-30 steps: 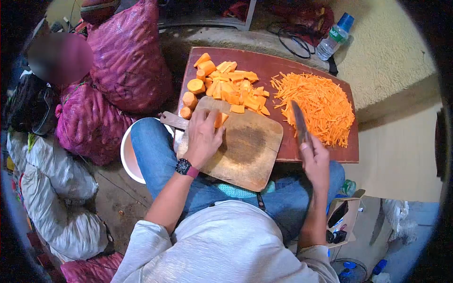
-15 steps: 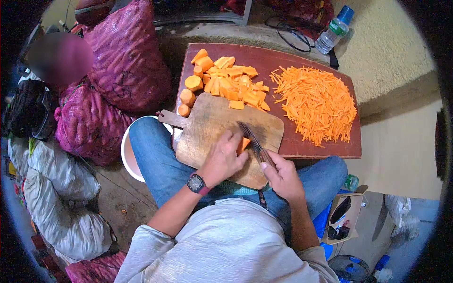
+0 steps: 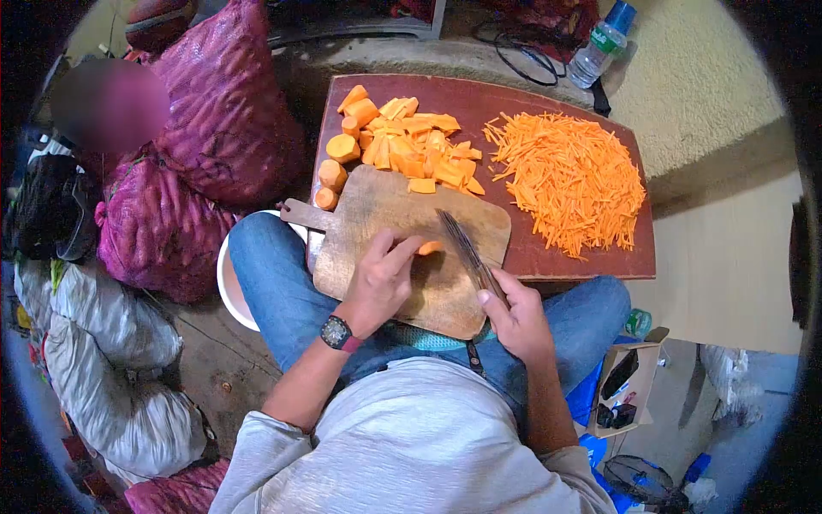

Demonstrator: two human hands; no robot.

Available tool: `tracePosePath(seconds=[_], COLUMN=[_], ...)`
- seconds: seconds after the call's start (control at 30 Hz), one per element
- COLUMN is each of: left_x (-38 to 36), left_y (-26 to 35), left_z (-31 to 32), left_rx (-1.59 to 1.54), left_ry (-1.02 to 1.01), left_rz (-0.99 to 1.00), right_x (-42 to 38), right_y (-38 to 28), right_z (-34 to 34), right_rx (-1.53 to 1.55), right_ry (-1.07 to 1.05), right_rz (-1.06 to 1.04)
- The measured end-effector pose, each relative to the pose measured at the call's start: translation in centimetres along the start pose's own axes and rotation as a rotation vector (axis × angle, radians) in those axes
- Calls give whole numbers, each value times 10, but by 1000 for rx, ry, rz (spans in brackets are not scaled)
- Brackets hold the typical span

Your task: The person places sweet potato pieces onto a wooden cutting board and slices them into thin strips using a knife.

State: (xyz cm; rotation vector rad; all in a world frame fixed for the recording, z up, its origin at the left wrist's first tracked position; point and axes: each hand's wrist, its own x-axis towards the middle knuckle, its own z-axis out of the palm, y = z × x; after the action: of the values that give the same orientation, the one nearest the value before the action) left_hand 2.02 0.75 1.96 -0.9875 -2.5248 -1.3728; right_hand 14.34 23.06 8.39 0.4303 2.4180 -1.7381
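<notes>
My left hand is closed on a piece of carrot, held above the wooden cutting board that rests across my lap and the table edge. In my right hand is the handle of a knife, its dark blade pointing up and left over the right part of the board. Beyond the board lie cut carrot slices in a heap, with thicker carrot chunks along the left. A large pile of carrot strips spreads on the right of the red table.
Pink mesh sacks stand at the left, white sacks below them. A white bucket is beside my left knee. Behind the table stands a water bottle. An open cardboard box sits at the lower right.
My left hand has drawn back left and lifted the carrot piece away from the knife. The knife has stayed nearly in place over the board. The view has shifted slightly.
</notes>
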Motion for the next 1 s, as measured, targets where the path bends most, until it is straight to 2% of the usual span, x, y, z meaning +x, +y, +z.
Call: tracePosePath(seconds=[0.03, 0.2, 0.27, 0.3, 0.37, 0.5, 0.7, 0.77, 1.0], left_x=[0, -6, -9, -7, -5, -3, -11, -12, -7], left_y=[-2, -4, -1, 5, 8, 3, 8, 6, 4], left_z=[-2, -4, -2, -5, -3, 3, 9, 14, 7], left_rx=[-3, 89, 104, 141, 179, 263, 260, 267, 279], left_ry=[13, -19, -33, -60, -87, -157, -188, -204, -285], left_rz=[72, 108, 103, 81, 56, 78, 110, 124, 232], right_x=[-4, -15, -15, -14, -10, -3, -21, -22, -32], right_y=[1, 11, 19, 16, 7, 2, -11, 6, -28], right_z=[-1, 3, 6, 6, 4, 4, 4, 10, 1], right_rx=[-13, -22, -70, -70, -39, -72, -121, -194, -391], right_ry=[9, 29, 38, 41, -41, -86, -108, -37, -152], right_rz=[-15, -71, -223, -222, -93, -150, -70, -244, -39])
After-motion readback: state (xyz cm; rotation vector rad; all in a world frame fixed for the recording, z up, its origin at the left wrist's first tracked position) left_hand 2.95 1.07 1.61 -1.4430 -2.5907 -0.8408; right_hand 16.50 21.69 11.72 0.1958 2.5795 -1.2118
